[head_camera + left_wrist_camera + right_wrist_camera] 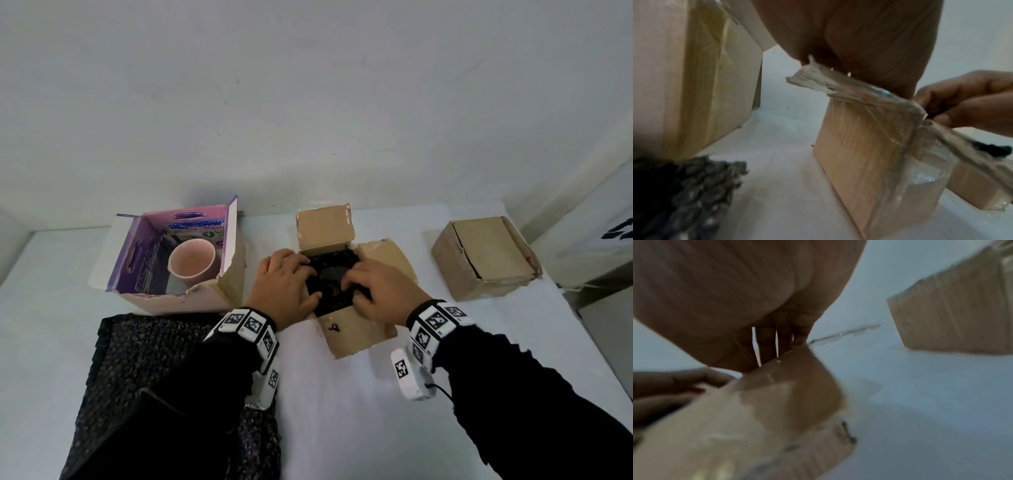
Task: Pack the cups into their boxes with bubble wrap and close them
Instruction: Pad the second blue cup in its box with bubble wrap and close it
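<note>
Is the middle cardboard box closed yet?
Open. The middle box has its flaps spread outward, and both the left hand and right hand press dark bubble wrap inside.

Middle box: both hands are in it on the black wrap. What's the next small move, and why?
Probably fold the far flap down. Both the left hand and right hand press the wrap into the middle box, and all its flaps are open.

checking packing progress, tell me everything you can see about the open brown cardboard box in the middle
The open brown cardboard box sits on the white table, between a purple printed box and a closed brown box. Its flaps are splayed outward, the far one upright, with clear tape along the edges. Dark bubble wrap fills its opening. The left hand and right hand both press into that wrap.
</note>
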`<state>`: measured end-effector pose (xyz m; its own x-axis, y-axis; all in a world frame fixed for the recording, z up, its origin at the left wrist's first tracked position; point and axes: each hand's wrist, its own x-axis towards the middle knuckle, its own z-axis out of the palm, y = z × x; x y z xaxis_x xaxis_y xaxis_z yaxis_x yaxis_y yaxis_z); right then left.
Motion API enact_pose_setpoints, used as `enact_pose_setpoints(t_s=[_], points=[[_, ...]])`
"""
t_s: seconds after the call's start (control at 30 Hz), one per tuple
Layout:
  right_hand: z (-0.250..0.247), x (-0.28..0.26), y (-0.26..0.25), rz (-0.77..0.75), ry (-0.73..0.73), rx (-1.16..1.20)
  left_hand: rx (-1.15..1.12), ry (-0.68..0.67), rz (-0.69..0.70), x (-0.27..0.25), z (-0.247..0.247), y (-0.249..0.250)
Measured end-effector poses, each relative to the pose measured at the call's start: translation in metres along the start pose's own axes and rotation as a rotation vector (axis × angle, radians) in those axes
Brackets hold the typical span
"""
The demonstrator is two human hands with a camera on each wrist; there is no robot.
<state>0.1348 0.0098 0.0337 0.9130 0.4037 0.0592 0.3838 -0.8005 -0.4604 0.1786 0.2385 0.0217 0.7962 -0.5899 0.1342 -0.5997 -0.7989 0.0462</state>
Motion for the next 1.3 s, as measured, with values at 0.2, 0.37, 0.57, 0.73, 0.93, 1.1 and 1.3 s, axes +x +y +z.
enact_pose_setpoints(t_s=[0.2, 0.37, 0.57, 0.73, 0.93, 1.1, 1.3], points=[[0.004, -0.012, 0.002, -0.114, 0.083, -0.148, 0.007, 0.204, 0.159, -0.009, 0.002, 0.011], [0.008, -0.025, 0.002, -0.165, 0.087, -0.197, 0.048, 0.145, 0.216, -0.026, -0.001, 0.013], [0.012, -0.028, 0.003, -0.146, 0.066, -0.380, 0.193, 0.059, 0.181, -0.025, -0.002, 0.024], [0.011, -0.030, 0.001, -0.073, 0.036, -0.273, 0.172, 0.043, 0.170, -0.023, -0.005, 0.031], [0.012, -0.027, -0.009, -0.017, -0.034, -0.301, 0.165, 0.055, 0.165, -0.035, 0.001, 0.039], [0.020, -0.028, -0.011, 0.013, -0.003, -0.376, 0.192, 0.007, 0.103, -0.031, -0.004, 0.046], [0.024, -0.026, -0.017, 0.032, -0.017, -0.413, 0.282, 0.008, 0.018, -0.035, -0.009, 0.054]])
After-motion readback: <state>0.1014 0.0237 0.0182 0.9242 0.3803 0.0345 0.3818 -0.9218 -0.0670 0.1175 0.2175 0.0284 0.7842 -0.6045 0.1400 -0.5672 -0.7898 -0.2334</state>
